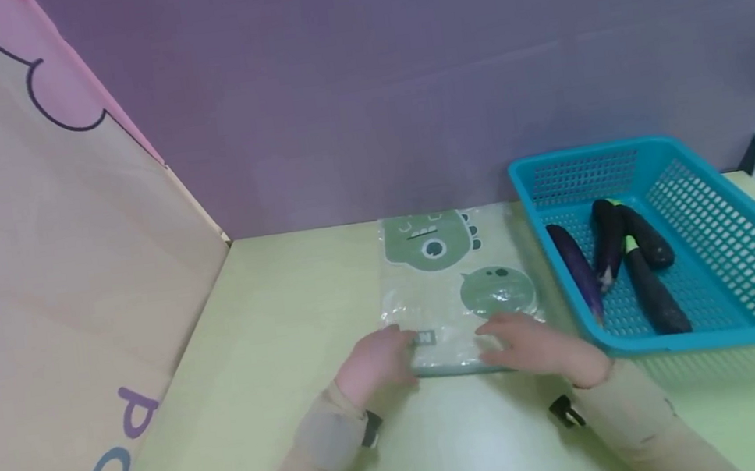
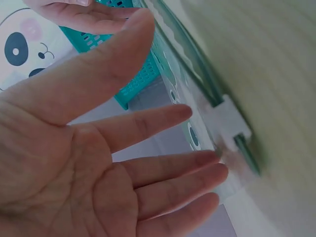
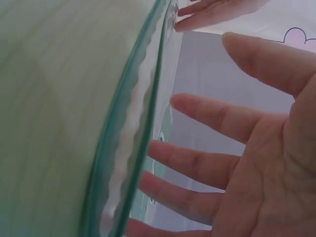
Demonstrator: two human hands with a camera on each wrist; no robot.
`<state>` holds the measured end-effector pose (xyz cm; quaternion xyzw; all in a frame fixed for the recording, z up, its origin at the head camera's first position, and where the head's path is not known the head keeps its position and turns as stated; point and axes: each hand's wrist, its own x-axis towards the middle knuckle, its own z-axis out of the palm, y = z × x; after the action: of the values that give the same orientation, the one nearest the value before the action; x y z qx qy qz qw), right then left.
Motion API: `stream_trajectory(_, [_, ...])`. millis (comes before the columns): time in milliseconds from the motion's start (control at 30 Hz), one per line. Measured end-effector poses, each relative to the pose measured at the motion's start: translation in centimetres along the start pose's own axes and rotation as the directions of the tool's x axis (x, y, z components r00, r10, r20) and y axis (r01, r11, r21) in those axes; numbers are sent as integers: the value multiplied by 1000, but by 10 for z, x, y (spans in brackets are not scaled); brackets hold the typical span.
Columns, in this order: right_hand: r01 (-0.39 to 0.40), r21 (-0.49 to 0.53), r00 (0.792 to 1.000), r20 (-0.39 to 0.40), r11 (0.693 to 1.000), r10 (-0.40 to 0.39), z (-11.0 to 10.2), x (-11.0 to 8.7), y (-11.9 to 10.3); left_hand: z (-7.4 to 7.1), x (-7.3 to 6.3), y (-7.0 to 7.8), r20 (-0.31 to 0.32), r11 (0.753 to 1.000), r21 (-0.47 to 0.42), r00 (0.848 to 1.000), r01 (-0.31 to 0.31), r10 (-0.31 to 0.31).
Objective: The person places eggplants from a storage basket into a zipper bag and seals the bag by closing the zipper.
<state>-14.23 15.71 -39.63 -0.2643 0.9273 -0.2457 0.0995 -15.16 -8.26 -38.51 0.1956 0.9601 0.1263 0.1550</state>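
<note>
A clear plastic zip bag [image 1: 420, 293] printed with green dinosaurs lies flat on the table, its zip edge facing the person. In the left wrist view a white slider [image 2: 228, 121] sits on the green zip strip. My left hand [image 1: 380, 361] is at the bag's near left corner, its fingers spread, fingertips by the slider. At the near right part of the bag is my right hand [image 1: 536, 346], fingers extended and apart, the tips at the zip edge [image 3: 153, 98]. Neither hand grips anything. Whether the fingertips press on the plastic is hard to tell.
A blue plastic basket [image 1: 736, 335] stands on the right of the table [image 1: 288, 317], holding several dark eggplants [image 1: 654, 288]. A purple-grey panel [image 1: 367, 95] rises along the back. A printed panel [image 1: 54, 251] borders the left side.
</note>
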Motion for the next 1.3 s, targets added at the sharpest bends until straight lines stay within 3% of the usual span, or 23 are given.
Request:
stream_trajectory(333, [-44,-52,999,-7,998,43,1,-1,4,1,3,4,-15,993,115,1000,-1,3])
stream_trajectory(767, [-96,-69,995,-42,993,93,1,0,-3,3,5,2,0,991,136,1000,4,-4])
stream_trajectory(1033, [-82,-89,996,-37,993,79,0,3,-3,3,5,-2,-26,989,142,999,-32,36])
stream_trajectory(1300, [-118,-88,993,-32,989,116,0,4,-4,0,3,-3,-29,989,140,998,-48,52])
